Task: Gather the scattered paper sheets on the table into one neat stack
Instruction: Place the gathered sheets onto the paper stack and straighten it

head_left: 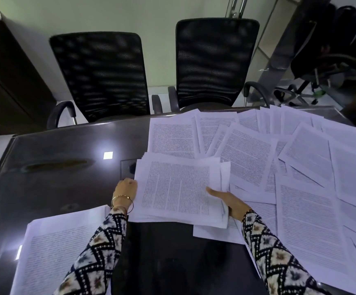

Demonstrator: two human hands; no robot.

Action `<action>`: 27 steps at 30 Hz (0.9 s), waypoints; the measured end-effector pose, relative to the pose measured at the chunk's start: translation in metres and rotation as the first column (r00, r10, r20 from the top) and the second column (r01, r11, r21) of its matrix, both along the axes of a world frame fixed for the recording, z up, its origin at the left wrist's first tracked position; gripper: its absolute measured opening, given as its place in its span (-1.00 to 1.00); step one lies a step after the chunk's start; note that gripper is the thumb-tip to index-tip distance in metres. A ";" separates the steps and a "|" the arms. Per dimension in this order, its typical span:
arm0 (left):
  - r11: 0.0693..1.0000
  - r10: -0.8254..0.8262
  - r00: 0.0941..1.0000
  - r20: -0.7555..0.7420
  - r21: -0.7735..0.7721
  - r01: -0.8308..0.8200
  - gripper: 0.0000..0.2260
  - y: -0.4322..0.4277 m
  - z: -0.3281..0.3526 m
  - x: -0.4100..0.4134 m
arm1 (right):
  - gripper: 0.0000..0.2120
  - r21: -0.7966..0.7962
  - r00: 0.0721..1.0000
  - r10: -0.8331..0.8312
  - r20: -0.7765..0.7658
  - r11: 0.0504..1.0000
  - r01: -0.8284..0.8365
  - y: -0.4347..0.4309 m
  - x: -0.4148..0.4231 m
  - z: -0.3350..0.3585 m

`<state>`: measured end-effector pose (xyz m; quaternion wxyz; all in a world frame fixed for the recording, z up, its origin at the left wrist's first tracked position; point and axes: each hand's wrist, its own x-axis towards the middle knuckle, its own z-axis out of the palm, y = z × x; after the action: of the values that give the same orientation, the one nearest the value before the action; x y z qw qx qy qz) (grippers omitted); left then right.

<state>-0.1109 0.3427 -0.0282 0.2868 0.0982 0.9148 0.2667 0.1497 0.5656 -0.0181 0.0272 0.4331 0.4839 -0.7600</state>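
On the dark table (pixel 66 167), both hands hold a paper bundle (pixel 177 188).

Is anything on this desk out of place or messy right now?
Yes. Loose printed sheets lie fanned and overlapping at odd angles across the right side of the dark table. The bundle held between the left hand and right hand has uneven edges. A separate pile sits apart, near left.
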 end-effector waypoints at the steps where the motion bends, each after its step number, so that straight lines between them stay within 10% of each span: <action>1: 0.998 0.065 0.998 -0.017 0.023 -0.065 -0.69 -0.001 -0.001 0.001 | -0.48 -0.001 1.000 -0.018 -0.009 1.000 0.018 -0.001 -0.003 0.001; 10: 0.981 0.062 0.998 0.027 0.181 -0.065 -0.67 -0.011 -0.016 0.024 | -0.72 0.011 0.998 -0.039 0.041 0.999 0.039 -0.001 -0.002 0.006; 13: 0.959 0.077 0.988 0.130 0.261 -0.110 -0.68 -0.021 -0.022 0.028 | -0.52 0.069 0.995 -0.075 0.060 0.995 0.071 0.002 0.004 0.000; 18: 0.743 0.537 0.844 -0.013 0.481 -0.465 -0.75 -0.030 -0.010 0.073 | -0.58 0.065 0.970 -0.241 0.016 0.969 0.240 -0.011 0.005 -0.007; 20: 0.610 0.625 0.769 0.134 0.531 -0.588 -0.72 -0.028 -0.003 0.099 | -0.62 -0.018 0.951 -0.307 -0.042 0.952 0.306 -0.023 0.004 -0.003; 24: 0.566 0.253 0.676 0.692 0.461 -0.683 -0.65 -0.001 0.001 0.122 | -0.72 -0.115 0.993 -0.066 -0.095 0.992 0.055 -0.062 0.003 0.008; 27: 0.559 0.200 0.720 0.664 0.526 -0.640 -0.67 -0.002 -0.007 0.121 | -0.66 -0.106 0.993 0.053 -0.104 0.992 -0.064 -0.069 0.009 0.008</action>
<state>0.0097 0.3411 -0.0352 0.3887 -0.1071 0.6059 0.6858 0.1583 0.4966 -0.0101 0.0487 0.3775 0.4549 -0.8051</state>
